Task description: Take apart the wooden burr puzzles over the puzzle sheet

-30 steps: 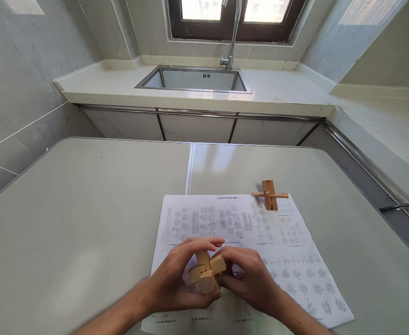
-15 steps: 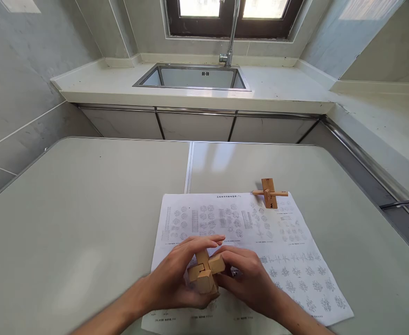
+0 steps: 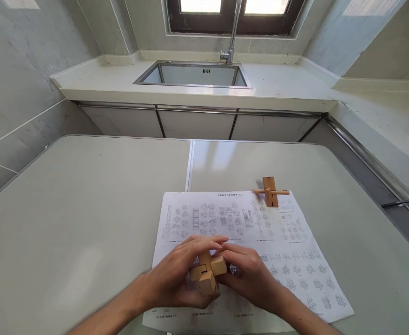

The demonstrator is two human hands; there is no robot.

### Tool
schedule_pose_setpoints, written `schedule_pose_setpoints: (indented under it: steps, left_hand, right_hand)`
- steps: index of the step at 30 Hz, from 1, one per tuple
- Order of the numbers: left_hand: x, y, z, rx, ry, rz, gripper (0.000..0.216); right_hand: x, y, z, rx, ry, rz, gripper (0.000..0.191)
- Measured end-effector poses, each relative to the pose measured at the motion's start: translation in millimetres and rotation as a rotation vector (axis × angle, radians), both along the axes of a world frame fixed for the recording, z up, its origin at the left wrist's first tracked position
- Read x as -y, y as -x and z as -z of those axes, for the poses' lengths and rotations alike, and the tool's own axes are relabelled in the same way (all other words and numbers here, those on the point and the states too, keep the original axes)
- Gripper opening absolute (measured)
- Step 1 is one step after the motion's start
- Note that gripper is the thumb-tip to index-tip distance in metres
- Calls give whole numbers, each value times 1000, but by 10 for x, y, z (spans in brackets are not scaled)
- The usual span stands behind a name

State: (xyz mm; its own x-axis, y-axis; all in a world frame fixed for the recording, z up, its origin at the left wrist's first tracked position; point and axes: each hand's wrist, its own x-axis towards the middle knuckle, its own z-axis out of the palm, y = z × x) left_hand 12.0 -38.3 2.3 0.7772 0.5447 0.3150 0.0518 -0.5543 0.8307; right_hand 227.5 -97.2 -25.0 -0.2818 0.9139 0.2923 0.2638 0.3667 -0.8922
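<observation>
A pale wooden interlocking block puzzle [image 3: 207, 273] is held between both hands above a printed sheet of diagrams [image 3: 288, 251]. My left hand [image 3: 174, 277] wraps its left side, fingers curled over the top. My right hand [image 3: 251, 274] grips its right side with bent fingers. A smaller, darker wooden cross puzzle with a thin rod through it [image 3: 270, 191] stands at the sheet's far right corner, out of both hands' reach.
The sheet lies on a grey table [image 3: 79, 209] with a seam down its middle. Beyond the table stand a counter [image 3: 281, 88], a steel sink [image 3: 194, 74] and a tap [image 3: 233, 32] under a window. A second counter runs along the right.
Both hands have stayed closed on the block puzzle, shifting it only slightly. The view has tilted down a little.
</observation>
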Motion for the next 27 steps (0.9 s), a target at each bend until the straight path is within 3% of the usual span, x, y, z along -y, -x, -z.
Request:
schedule_pose_setpoints:
  steps: [4, 7, 11, 17, 21, 27]
  left_hand:
    - [-7, 15, -17, 2, 15, 19, 90]
    - [-10, 22, -36, 20, 19, 15, 90]
    - [-13, 19, -25, 65, -13, 16, 89]
    - [-19, 23, -17, 91, 14, 17, 89]
    - [-21, 75, -9, 60, 183, -10, 88]
    - [-49, 82, 10, 193, 443, -125, 63]
  right_hand:
    - [-5, -4, -52, -44, 47, -4, 13]
    - [-27, -22, -151, -130, 214, -70, 16]
    - [-52, -66, -260, -312, 442, -232, 37]
    - [-76, -98, -245, -464, 577, -292, 33]
    - [-88, -96, -214, -482, 608, -186, 22]
    - [-88, -107, -231, -259, 464, 52, 16]
